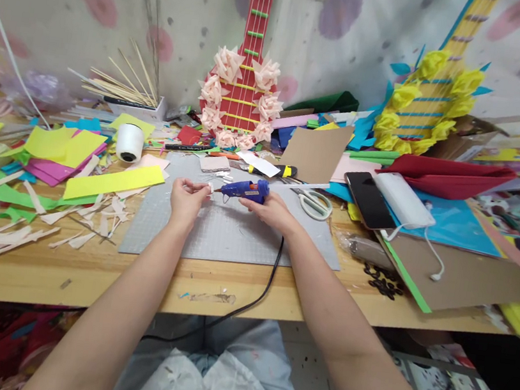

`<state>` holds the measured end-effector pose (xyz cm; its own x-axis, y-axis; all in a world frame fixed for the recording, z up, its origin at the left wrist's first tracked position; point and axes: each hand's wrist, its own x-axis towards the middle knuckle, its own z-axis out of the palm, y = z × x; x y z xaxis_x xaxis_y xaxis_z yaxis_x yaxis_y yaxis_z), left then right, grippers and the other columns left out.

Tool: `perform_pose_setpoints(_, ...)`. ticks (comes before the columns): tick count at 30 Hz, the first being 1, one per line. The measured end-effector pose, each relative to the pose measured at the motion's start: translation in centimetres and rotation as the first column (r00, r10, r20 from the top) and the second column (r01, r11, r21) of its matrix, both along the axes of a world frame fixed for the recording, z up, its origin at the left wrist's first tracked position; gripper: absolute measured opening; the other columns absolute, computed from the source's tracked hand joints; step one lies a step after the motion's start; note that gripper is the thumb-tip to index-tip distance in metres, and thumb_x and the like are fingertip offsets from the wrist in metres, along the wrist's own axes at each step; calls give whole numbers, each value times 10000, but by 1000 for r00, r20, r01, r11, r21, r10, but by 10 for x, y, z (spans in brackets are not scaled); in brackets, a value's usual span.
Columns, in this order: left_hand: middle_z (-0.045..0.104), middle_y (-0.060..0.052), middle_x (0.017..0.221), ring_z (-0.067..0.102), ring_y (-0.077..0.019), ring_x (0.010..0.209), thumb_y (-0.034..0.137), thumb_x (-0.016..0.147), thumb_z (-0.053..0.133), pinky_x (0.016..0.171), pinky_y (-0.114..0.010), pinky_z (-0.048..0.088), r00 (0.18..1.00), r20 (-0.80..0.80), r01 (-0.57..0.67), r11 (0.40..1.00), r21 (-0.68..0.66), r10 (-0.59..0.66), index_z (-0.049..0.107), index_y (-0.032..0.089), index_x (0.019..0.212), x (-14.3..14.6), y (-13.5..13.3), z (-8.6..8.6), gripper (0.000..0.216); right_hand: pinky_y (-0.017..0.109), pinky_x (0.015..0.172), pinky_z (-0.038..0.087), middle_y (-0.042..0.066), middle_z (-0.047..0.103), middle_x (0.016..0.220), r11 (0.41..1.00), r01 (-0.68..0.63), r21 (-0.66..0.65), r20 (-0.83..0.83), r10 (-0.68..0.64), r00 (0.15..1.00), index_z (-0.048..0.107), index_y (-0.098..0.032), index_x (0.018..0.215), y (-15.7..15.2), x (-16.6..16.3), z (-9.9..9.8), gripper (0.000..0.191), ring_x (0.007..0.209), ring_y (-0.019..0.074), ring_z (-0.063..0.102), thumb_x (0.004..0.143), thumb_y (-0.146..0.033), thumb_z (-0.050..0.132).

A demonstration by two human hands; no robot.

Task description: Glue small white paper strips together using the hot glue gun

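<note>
My right hand [270,211] grips a blue hot glue gun [244,189] over the grey cutting mat [234,243]. Its nozzle points left, toward my left hand [188,198]. Between the fingertips of that left hand is a small whitish piece [211,191], right at the nozzle; its exact kind is too small to make out. A black cord [258,298] runs from the gun over the table's front edge. Behind the mat stands a red paper guitar-like instrument [244,99] ringed with pale pink paper roses [212,91].
Scissors [315,204] and a yellow-black utility knife [276,170] lie by the mat. Paper scraps [107,215] and a white roll [129,142] are on the left. To the right are a phone [368,199], a white power bank [404,199] and a yellow-flowered instrument [422,108].
</note>
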<state>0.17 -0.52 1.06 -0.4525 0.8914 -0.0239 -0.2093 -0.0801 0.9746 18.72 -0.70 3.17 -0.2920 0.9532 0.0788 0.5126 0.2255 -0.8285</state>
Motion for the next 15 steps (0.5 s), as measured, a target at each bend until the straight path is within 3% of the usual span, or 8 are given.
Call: perform_pose_setpoints(15, 630, 6, 641, 618, -127, 568, 135, 526, 676, 562, -276, 516, 1000, -6, 20, 1000, -4, -20, 336, 192, 748, 0, -1, 1, 410, 284, 654, 430, 12, 583, 633, 1000, 23, 19, -27, -22, 999, 643, -183, 814, -1, -1, 1, 427, 652, 147, 533, 671, -575, 552)
